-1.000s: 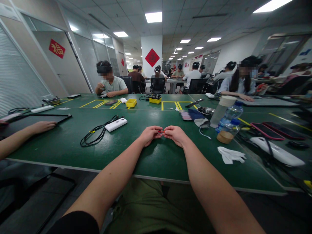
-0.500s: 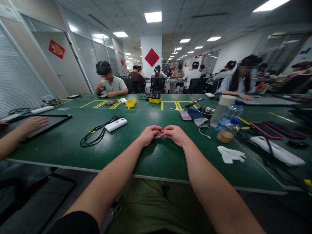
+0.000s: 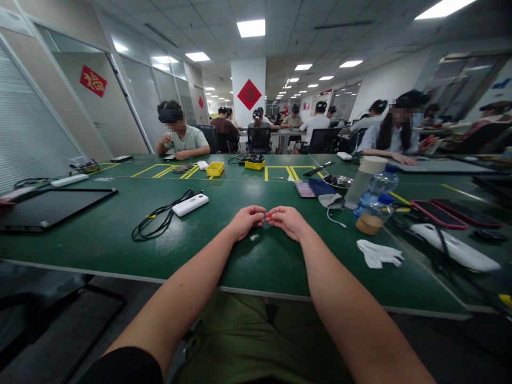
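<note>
My left hand (image 3: 246,223) and my right hand (image 3: 288,221) face each other just above the green table (image 3: 256,266), fingertips almost meeting. Thumb and fingers are pinched together on both. At the tips of my right hand shows a tiny orange-red spot (image 3: 270,216), too small to name. Whatever lies between the left fingertips is hidden or too small to make out. To the left of my hands rests a white power bank (image 3: 191,204) beside a coiled black cable (image 3: 154,221).
On the right stand a clear bottle (image 3: 366,200), a tumbler (image 3: 362,178) and a metal bowl (image 3: 338,182). A white glove (image 3: 379,253) lies nearer me. Yellow trays (image 3: 215,169) sit farther back. A flat black panel (image 3: 56,208) lies at left. Several people sit around.
My hands stay in nearly the same place, with the fingers slightly shifted and an orange-red spot now showing at the right fingertips. The neighbouring person's arm at left has drawn back off the black panel.
</note>
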`<state>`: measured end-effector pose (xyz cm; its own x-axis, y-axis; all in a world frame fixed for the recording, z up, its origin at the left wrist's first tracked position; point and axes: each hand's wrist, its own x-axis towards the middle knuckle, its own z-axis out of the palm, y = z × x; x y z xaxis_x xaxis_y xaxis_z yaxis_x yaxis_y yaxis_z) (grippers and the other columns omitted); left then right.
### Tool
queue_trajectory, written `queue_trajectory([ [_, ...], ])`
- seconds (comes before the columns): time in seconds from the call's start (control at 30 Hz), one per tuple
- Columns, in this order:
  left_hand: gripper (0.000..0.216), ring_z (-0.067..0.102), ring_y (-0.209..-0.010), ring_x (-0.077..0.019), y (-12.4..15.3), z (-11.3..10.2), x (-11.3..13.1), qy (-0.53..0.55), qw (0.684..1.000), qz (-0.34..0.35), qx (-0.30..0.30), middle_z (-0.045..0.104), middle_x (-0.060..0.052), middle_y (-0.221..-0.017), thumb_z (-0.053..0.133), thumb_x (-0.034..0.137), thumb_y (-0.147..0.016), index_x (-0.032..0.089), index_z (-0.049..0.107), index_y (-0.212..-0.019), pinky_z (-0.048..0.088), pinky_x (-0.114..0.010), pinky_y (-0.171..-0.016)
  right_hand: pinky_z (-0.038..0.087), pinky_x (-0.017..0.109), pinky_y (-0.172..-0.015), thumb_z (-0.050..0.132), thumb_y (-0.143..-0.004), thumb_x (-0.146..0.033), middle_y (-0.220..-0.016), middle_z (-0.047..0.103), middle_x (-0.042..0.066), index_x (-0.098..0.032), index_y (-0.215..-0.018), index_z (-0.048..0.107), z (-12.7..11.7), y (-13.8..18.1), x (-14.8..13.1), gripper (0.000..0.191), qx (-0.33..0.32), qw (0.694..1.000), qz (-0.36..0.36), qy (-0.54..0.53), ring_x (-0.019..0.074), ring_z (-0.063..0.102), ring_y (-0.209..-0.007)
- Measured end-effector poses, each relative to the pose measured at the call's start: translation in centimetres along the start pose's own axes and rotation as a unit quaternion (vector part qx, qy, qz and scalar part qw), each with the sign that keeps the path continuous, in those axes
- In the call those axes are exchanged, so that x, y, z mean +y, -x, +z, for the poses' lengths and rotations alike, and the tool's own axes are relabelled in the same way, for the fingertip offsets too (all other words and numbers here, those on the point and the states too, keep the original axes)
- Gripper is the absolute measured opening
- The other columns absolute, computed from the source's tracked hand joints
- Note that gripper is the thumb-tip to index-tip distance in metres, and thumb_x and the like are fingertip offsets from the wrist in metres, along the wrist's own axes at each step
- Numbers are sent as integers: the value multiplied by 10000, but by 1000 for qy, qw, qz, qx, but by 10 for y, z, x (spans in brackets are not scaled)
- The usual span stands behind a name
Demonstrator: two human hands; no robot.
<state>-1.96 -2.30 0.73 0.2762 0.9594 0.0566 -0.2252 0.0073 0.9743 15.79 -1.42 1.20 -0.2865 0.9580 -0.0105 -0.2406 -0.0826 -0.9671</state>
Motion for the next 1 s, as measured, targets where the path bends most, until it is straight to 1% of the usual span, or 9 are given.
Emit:
queue_trajectory([
  [0.07,301,561,-576,-52,0,0,-1,-26,1000,18,-3,644,-46,-816,695,120,-695,114,639,-990,470,-187,-582,561,257,-673,685,-657,-51,-744,693,69,-129,-733,629,0,0,1,122,-1,1000,-4,7,146,671,-680],
  [0.17,306,567,-589,-59,0,0,-1,-33,999,19,-12,657,-60,-846,660,109,-714,113,632,-1019,459,-183,-565,544,228,-605,717,-643,-80,-690,675,49,-131,-735,623,0,0,0,141,-2,1000,-9,18,124,650,-613],
  [0.27,333,608,-648,-88,0,0,-1,-8,1000,-5,-13,671,-107,-929,614,107,-751,109,608,-1084,485,-206,-595,536,229,-587,726,-650,-105,-712,681,55,-133,-754,623,1,1,0,150,-1,1000,-9,25,114,639,-582],
  [0.37,353,640,-707,-112,0,0,-1,13,1000,-14,-10,675,-128,-964,608,86,-747,101,598,-1100,506,-227,-651,538,243,-614,724,-647,-103,-775,695,71,-137,-768,624,1,1,0,161,-2,1000,-10,23,123,650,-618],
  [0.47,324,655,-787,-134,-1,1,-2,11,1000,0,-20,681,-122,-953,619,42,-704,89,625,-1024,508,-244,-733,520,238,-616,709,-623,-79,-748,686,59,-137,-774,629,1,0,2,181,-2,999,-20,42,131,651,-649],
  [0.57,260,647,-784,-133,-3,2,-5,-20,999,20,-16,689,-102,-868,627,24,-667,81,649,-920,496,-251,-762,487,230,-597,693,-587,-62,-715,675,40,-135,-789,638,1,-2,4,222,-9,997,-40,68,121,628,-632],
  [0.7,266,613,-682,-112,-3,0,-8,-95,994,45,8,676,-67,-792,627,56,-668,101,659,-928,473,-228,-656,452,238,-596,701,-557,-96,-681,650,4,-139,-794,649,1,-3,5,247,7,993,-64,94,100,579,-588],
  [0.8,261,571,-618,-92,-3,-1,-9,-140,988,67,18,655,-43,-762,632,79,-667,114,668,-924,437,-205,-588,448,255,-638,720,-545,-143,-693,649,0,-141,-780,657,1,-3,5,243,20,988,-86,131,107,572,-613],
  [1.0,246,521,-571,-71,-1,1,-6,-151,986,70,20,615,-3,-716,639,95,-658,130,650,-902,405,-188,-548,443,255,-649,699,-571,-172,-736,665,15,-142,-803,658,1,-3,6,237,5,979,-114,170,126,584,-669],
])
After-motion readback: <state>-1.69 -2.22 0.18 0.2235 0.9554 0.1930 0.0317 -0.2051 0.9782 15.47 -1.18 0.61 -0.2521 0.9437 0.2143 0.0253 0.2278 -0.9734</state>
